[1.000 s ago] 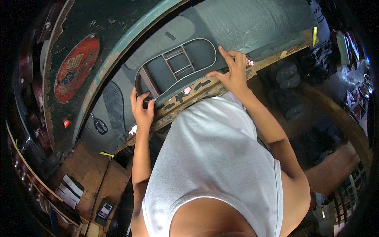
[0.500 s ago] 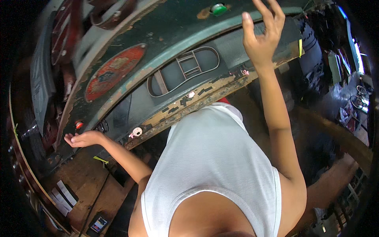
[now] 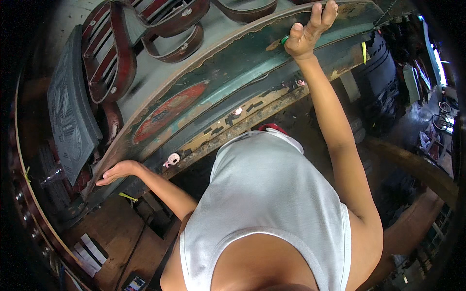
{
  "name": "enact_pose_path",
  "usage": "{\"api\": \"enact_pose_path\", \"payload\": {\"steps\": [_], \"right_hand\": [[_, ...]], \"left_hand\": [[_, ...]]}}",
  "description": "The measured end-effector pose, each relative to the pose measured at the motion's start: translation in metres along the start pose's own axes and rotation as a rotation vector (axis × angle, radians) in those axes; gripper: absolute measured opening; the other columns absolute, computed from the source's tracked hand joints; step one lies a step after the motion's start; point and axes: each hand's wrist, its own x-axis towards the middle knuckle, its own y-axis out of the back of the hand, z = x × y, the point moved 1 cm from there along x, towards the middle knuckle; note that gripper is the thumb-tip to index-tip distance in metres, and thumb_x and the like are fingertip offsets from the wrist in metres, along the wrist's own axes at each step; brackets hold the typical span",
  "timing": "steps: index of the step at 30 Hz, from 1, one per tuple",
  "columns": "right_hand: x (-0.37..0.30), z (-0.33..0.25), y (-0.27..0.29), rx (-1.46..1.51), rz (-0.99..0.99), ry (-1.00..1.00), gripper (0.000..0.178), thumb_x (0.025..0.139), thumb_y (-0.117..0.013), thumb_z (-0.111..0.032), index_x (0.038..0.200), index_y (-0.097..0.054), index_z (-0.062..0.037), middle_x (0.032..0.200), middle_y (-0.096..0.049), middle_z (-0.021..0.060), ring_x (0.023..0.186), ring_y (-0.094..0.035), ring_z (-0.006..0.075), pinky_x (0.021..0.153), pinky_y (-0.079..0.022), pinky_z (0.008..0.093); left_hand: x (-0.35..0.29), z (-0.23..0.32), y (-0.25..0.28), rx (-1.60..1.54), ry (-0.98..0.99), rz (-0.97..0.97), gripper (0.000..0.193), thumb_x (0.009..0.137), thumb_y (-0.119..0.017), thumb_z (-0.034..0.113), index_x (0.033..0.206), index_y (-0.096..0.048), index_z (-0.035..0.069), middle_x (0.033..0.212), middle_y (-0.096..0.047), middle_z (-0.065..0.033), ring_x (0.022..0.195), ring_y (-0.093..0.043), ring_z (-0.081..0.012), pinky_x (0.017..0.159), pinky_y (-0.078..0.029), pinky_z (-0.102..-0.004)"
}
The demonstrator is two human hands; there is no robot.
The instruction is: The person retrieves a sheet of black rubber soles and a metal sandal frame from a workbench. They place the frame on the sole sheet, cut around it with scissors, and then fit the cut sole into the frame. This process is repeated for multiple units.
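The dark green head of a press (image 3: pixel 242 68) spans the view before me, with a worn red oval badge (image 3: pixel 170 112) on its front. My right hand (image 3: pixel 308 39) is at its right part, fingers raised and apart, the palm's base against a green push button (image 3: pixel 285 40). Beside the head's lower left corner is my left hand (image 3: pixel 119 172), palm up, fingers stretched out and holding nothing. Any button there is hidden behind it. Below the head, a strip of the worn wooden edge of the press bed (image 3: pixel 228 121) shows.
Several sole-shaped metal cutting dies (image 3: pixel 104 53) lie on top of the press head. A grey patterned sheet (image 3: pixel 73 106) leans at the left. A round pink-and-white object (image 3: pixel 173 158) sits on the bed's edge. White strips (image 3: pixel 90 254) and a phone (image 3: pixel 134 282) lie lower left.
The press head now covers more of the bed, hiding the looped metal die seen there earlier. My right hand has come down onto the green button; my left hand now covers the red button's place.
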Motion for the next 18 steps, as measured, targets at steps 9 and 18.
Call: {"api": "enact_pose_path", "payload": {"steps": [9,18], "right_hand": [[-0.016,-0.004,0.025,-0.001,0.023,0.019,0.066,0.103,-0.039,-0.043,0.157,-0.033,-0.0061,0.163,-0.025,0.0256,0.151,-0.021,0.0454,0.122,-0.013,0.0567],[-0.021,-0.003,0.004,0.118,0.055,-0.040,0.060,0.104,-0.032,-0.048,0.158,-0.035,-0.0212,0.166,-0.024,0.0178,0.155,-0.015,0.0366,0.125,-0.002,0.0523]], "left_hand": [[-0.004,-0.030,0.015,0.070,-0.222,0.176,0.062,0.112,-0.020,0.035,0.150,-0.027,-0.013,0.153,-0.030,-0.0382,0.141,-0.032,-0.0524,0.118,-0.028,-0.0570],[-0.007,-0.029,0.001,0.088,-0.170,0.197,0.052,0.111,-0.021,0.022,0.150,-0.029,-0.012,0.153,-0.031,-0.0356,0.142,-0.032,-0.0495,0.117,-0.027,-0.0560]]}}
